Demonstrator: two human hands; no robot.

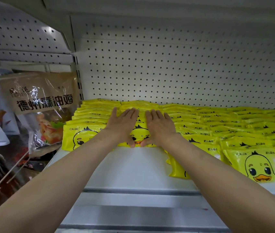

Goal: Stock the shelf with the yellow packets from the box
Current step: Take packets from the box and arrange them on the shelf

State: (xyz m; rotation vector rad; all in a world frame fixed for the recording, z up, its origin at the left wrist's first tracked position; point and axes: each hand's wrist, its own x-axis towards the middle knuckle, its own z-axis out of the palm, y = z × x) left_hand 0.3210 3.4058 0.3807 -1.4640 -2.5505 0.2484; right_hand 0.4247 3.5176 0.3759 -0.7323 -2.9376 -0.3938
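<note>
Yellow packets printed with a duck face lie in overlapping rows on the white shelf (130, 167). Both hands rest flat on the second row from the left. My left hand (123, 125) lies with straight fingers on the row's front packet (140, 134), thumb down at its front edge. My right hand (158, 126) lies beside it the same way, thumb at the same edge. The two thumbs nearly meet over the duck's beak. The leftmost row (81, 136) is full. Rows to the right reach nearer the front, ending in a packet (254, 165). No box is in view.
A white pegboard wall (175, 69) backs the shelf. Left of the upright, large bags of snack food (41, 105) hang on hooks. A bare strip of shelf lies in front of the hands, ending in the grey front rail (136, 191).
</note>
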